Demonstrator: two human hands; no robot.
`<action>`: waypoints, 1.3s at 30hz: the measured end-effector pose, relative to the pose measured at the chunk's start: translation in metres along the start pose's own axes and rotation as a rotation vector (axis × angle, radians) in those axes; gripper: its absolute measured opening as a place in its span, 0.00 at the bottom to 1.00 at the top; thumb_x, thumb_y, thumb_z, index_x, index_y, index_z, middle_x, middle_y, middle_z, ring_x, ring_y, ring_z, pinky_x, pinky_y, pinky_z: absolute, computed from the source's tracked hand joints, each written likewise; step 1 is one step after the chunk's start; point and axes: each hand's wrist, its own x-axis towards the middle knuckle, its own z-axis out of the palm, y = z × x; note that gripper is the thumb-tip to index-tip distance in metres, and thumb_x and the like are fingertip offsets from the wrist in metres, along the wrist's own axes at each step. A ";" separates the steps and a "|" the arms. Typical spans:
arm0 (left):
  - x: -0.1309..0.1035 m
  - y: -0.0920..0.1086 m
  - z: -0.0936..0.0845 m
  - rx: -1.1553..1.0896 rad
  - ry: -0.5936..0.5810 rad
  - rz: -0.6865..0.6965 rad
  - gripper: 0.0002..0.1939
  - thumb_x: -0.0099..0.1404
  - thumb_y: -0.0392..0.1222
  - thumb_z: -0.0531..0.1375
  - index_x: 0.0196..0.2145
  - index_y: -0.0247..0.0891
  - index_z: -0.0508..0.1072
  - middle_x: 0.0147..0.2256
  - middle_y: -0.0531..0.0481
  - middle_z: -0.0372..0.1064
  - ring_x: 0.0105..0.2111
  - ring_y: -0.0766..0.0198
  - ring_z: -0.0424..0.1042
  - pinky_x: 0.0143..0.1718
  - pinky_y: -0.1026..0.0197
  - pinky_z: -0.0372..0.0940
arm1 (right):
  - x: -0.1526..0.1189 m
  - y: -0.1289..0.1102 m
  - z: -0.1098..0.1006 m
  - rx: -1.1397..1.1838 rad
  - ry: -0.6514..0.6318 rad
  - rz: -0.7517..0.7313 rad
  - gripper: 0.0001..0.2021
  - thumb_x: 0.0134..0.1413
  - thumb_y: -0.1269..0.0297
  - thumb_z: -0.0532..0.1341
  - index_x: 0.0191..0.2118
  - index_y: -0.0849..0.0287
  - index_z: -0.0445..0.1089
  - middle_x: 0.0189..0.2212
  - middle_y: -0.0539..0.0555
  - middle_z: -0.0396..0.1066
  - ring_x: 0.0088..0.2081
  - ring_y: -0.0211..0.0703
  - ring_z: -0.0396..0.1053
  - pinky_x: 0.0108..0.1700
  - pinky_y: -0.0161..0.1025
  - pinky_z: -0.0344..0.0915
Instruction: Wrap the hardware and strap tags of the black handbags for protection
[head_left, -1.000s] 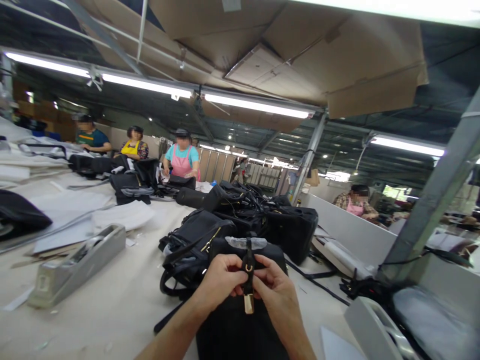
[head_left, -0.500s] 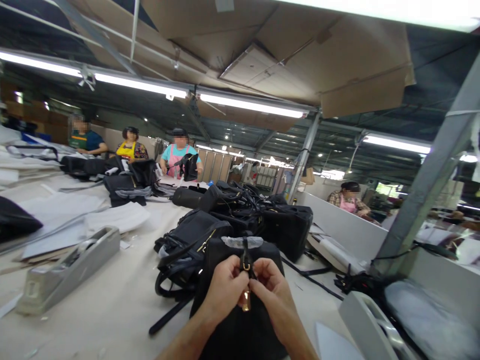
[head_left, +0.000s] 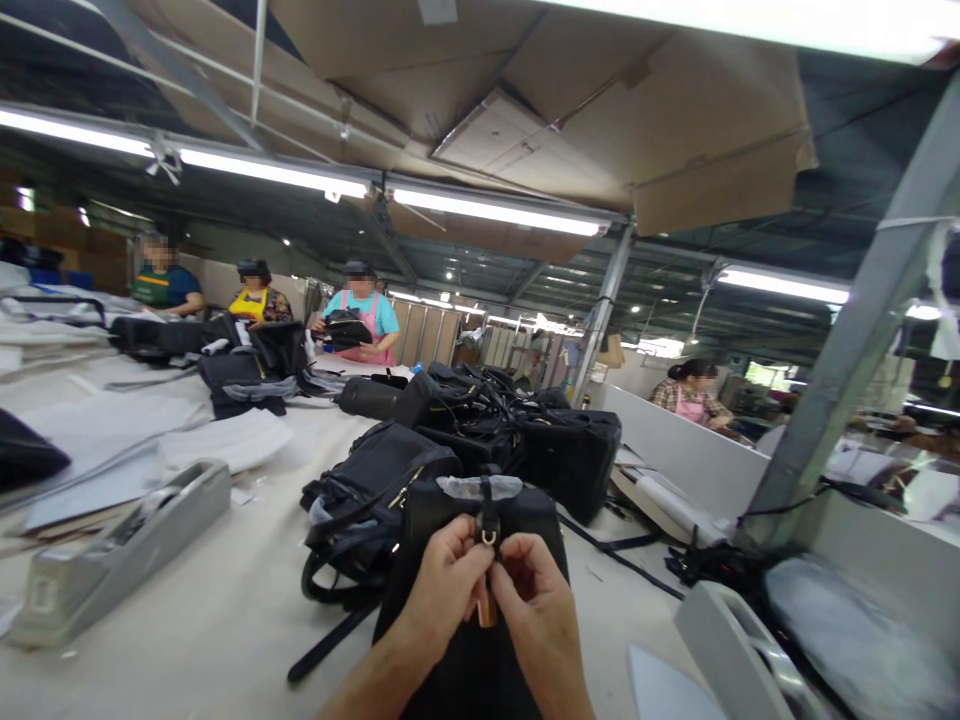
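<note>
A black backpack (head_left: 469,665) lies in front of me, its top handle (head_left: 461,488) wrapped in clear plastic. A narrow black strap with a gold buckle (head_left: 489,537) runs down the middle of its flap. My left hand (head_left: 442,580) is closed in a pinch on the strap just below the buckle. Facing it, my right hand (head_left: 538,590) pinches at the same spot with thumb and bent fingers. Below the fingertips hangs a shiny gold-coloured metal piece (head_left: 487,610). My fingers hide the strap end between them.
Beyond the backpack is a pile of black bags (head_left: 517,420). Grey tape dispensers stand left (head_left: 127,555) and right (head_left: 742,640). White paper sheets (head_left: 225,440) cover the left of the table (head_left: 247,620). Several co-workers sit or stand farther off, one holding a black bag (head_left: 345,330).
My hands stay at the buckle, with small finger shifts, and the gold piece has tilted slightly. A co-worker in a pink apron has turned a black bag on its side. The view shifts slightly.
</note>
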 end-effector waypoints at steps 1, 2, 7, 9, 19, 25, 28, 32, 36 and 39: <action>-0.001 -0.002 0.001 0.016 0.012 0.019 0.10 0.62 0.47 0.57 0.30 0.37 0.63 0.17 0.62 0.56 0.12 0.76 0.53 0.12 0.73 0.48 | 0.000 -0.002 0.000 -0.016 0.023 0.003 0.06 0.52 0.61 0.61 0.32 0.55 0.65 0.24 0.46 0.67 0.24 0.39 0.66 0.26 0.34 0.63; -0.003 -0.004 0.002 0.039 0.016 0.044 0.11 0.62 0.47 0.58 0.30 0.38 0.63 0.18 0.61 0.57 0.13 0.75 0.56 0.13 0.73 0.50 | 0.001 -0.003 0.001 -0.026 0.054 0.003 0.05 0.51 0.62 0.61 0.33 0.55 0.65 0.25 0.47 0.67 0.25 0.39 0.67 0.26 0.35 0.64; -0.005 0.002 -0.004 0.124 -0.168 0.027 0.04 0.63 0.41 0.55 0.34 0.38 0.63 0.21 0.59 0.61 0.16 0.71 0.62 0.17 0.70 0.56 | 0.007 -0.005 -0.008 -0.079 0.060 -0.019 0.07 0.47 0.69 0.59 0.35 0.55 0.65 0.28 0.48 0.71 0.30 0.42 0.70 0.31 0.36 0.66; -0.003 0.012 -0.012 0.212 -0.279 0.015 0.04 0.59 0.35 0.54 0.35 0.38 0.63 0.22 0.57 0.63 0.18 0.69 0.64 0.20 0.69 0.58 | 0.008 -0.004 -0.014 -0.084 -0.034 -0.019 0.07 0.48 0.69 0.59 0.36 0.55 0.66 0.30 0.50 0.72 0.32 0.43 0.71 0.34 0.37 0.67; 0.003 0.036 -0.020 0.733 -0.163 0.376 0.10 0.50 0.25 0.53 0.23 0.38 0.58 0.25 0.56 0.60 0.27 0.67 0.59 0.28 0.64 0.50 | 0.002 -0.010 -0.012 -0.048 -0.024 -0.011 0.07 0.52 0.58 0.63 0.34 0.56 0.68 0.28 0.49 0.70 0.31 0.42 0.69 0.34 0.36 0.66; 0.000 0.025 -0.017 0.595 -0.111 0.359 0.09 0.53 0.26 0.53 0.24 0.38 0.57 0.25 0.57 0.57 0.26 0.69 0.56 0.27 0.65 0.49 | -0.005 -0.011 -0.008 0.035 0.014 0.087 0.14 0.47 0.51 0.67 0.33 0.56 0.70 0.28 0.51 0.73 0.30 0.43 0.70 0.31 0.36 0.67; 0.000 0.021 -0.016 0.566 -0.072 0.346 0.09 0.54 0.27 0.52 0.24 0.39 0.56 0.24 0.59 0.55 0.25 0.70 0.54 0.26 0.65 0.48 | -0.007 -0.016 -0.009 0.032 0.047 0.103 0.16 0.46 0.49 0.67 0.34 0.56 0.72 0.27 0.51 0.73 0.27 0.40 0.68 0.28 0.34 0.65; -0.001 0.017 -0.018 0.506 -0.076 0.310 0.09 0.57 0.29 0.53 0.23 0.39 0.56 0.22 0.60 0.52 0.24 0.71 0.52 0.25 0.66 0.48 | -0.008 -0.021 -0.009 0.107 -0.004 0.180 0.18 0.43 0.48 0.69 0.34 0.58 0.73 0.27 0.51 0.73 0.24 0.38 0.65 0.24 0.33 0.63; -0.002 0.017 -0.019 0.305 -0.122 0.183 0.06 0.60 0.34 0.54 0.26 0.38 0.60 0.22 0.60 0.55 0.21 0.72 0.57 0.22 0.68 0.51 | -0.007 -0.019 -0.006 0.227 -0.028 0.232 0.17 0.41 0.53 0.72 0.34 0.58 0.74 0.28 0.51 0.73 0.27 0.38 0.68 0.26 0.32 0.64; -0.004 0.019 -0.020 0.130 -0.144 0.080 0.03 0.59 0.36 0.55 0.29 0.38 0.61 0.23 0.59 0.59 0.17 0.74 0.57 0.17 0.69 0.52 | -0.006 -0.012 -0.005 0.325 -0.074 0.234 0.16 0.43 0.52 0.71 0.36 0.57 0.74 0.26 0.49 0.72 0.24 0.36 0.65 0.25 0.32 0.64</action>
